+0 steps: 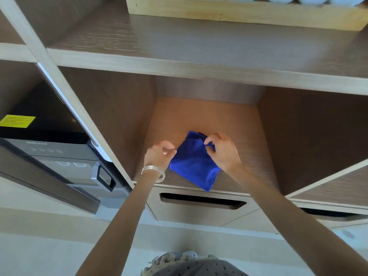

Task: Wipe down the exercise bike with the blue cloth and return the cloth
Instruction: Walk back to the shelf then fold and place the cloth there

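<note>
The blue cloth (194, 162) lies folded on the floor of a wooden shelf compartment (209, 116), its near corner hanging a little over the front edge. My right hand (223, 150) pinches the cloth's far right corner between thumb and fingers. My left hand (160, 154), with silver bangles at the wrist, sits at the cloth's left edge with fingers curled; whether it holds the cloth is unclear. The exercise bike is out of view.
A dark appliance with a yellow label (17, 120) and a handle (105, 177) fills the compartment to the left. A shelf board (199, 64) runs above, with a wooden tray (239, 14) on it. Below is a drawer front with a slot handle (203, 201).
</note>
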Motion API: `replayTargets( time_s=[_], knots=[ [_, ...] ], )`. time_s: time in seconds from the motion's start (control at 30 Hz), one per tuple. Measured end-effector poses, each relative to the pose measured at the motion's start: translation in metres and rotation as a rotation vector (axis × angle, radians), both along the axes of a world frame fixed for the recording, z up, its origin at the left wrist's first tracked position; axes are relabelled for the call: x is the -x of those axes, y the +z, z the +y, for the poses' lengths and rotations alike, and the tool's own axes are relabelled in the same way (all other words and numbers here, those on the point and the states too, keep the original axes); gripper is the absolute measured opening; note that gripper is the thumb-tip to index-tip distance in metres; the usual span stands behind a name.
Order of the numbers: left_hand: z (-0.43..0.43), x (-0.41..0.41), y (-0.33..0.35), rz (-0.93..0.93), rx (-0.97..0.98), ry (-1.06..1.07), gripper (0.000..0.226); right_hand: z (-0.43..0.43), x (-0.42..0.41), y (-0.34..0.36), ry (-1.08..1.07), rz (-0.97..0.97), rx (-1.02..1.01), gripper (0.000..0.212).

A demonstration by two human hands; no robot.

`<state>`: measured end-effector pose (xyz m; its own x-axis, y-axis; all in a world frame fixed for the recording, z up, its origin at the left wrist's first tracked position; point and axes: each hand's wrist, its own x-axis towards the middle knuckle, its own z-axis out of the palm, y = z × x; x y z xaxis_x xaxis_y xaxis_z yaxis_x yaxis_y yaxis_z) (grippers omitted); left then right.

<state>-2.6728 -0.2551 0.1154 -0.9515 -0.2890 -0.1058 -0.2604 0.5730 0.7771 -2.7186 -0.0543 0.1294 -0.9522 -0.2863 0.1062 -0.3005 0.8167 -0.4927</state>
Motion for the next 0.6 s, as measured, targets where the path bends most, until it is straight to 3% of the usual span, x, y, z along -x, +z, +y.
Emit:
replayTargets(
  time_s=[0.07,0.2,0.27,0.43,0.53,0.6],
  knots=[
    [-0.001,-0.024,-0.003,-0.005,0.036,-0.023,0.007,0.007,-0.036,-0.006,0.041,0.044,0.090,0.011],
    [0.007,-0.041,-0.016,0.021,0.106,-0.072,0.019,0.011,-0.068,-0.025,0.093,-0.150,-0.062,0.029],
    [0.008,-0.038,-0.019,0.070,0.133,-0.072,0.021,0.011,-0.069,-0.028,0.105,-0.153,-0.131,0.035],
    [0.007,-0.032,-0.020,0.079,0.091,-0.138,0.019,0.018,-0.066,-0.028,0.108,-0.078,-0.271,0.025],
    [0.004,-0.027,-0.013,-0.022,-0.002,-0.253,0.020,0.031,-0.058,-0.020,0.073,-0.182,-0.245,0.019],
    [0.002,-0.026,-0.008,-0.027,0.113,-0.277,0.024,0.041,-0.053,-0.015,0.096,-0.290,-0.137,0.017]
  ],
)
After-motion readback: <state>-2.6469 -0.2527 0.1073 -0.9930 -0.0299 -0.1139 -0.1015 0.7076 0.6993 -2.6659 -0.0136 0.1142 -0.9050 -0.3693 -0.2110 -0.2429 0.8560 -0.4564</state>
